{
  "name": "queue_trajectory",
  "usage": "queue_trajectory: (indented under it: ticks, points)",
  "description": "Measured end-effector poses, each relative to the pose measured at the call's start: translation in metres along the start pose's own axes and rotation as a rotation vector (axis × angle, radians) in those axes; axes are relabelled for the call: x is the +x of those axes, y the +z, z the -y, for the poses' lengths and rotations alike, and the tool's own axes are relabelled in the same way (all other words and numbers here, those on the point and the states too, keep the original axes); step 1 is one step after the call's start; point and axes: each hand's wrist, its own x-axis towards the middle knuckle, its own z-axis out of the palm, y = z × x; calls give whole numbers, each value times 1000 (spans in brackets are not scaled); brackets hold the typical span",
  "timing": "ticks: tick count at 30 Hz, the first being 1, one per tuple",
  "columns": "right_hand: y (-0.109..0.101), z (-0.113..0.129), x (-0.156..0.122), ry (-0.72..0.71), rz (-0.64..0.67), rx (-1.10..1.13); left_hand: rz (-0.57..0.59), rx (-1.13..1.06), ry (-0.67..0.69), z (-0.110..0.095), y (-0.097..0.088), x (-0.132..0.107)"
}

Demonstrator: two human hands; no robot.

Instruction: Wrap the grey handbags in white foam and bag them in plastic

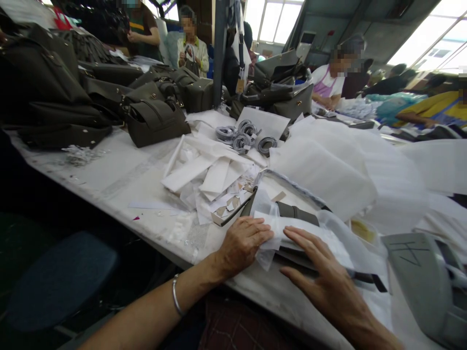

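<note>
An olive-grey bag (297,212) lies at the table's front edge, partly covered by a thin white wrapping sheet (302,231). My left hand (245,243) is at the sheet's left end, its fingers together and closed on the thin material; the thumb is hidden. Over the right part of the same sheet, my right hand (328,279) is open, thumb and fingers apart, fingertips at the white surface. A wrapped strap (292,183) arcs behind the bag. How much of the bag is under the sheet cannot be seen.
Dark olive bags (156,119) are piled at the back left. Coiled wrapped straps (242,136) lie behind loose white paper (215,170). White foam sheets (328,160) spread to the right, near a grey machine (416,277). A blue stool (62,282) stands left; several people work beyond.
</note>
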Motion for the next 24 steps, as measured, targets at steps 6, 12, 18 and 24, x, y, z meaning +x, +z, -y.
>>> queue_trajectory:
  ticks: [6, 12, 18, 24]
  points:
    - [30, -1, 6, -46, -2, -14, -5, -56, -22, 1, 1, 2]
    - [34, -7, 9, -63, -75, 79, 51, -78, -59, 1, -6, 3]
    - [36, -8, 3, -100, -74, 89, 63, -32, 40, 3, -8, -1]
    - [32, -11, -1, -120, 49, 69, 51, -65, 63, 4, -12, 0]
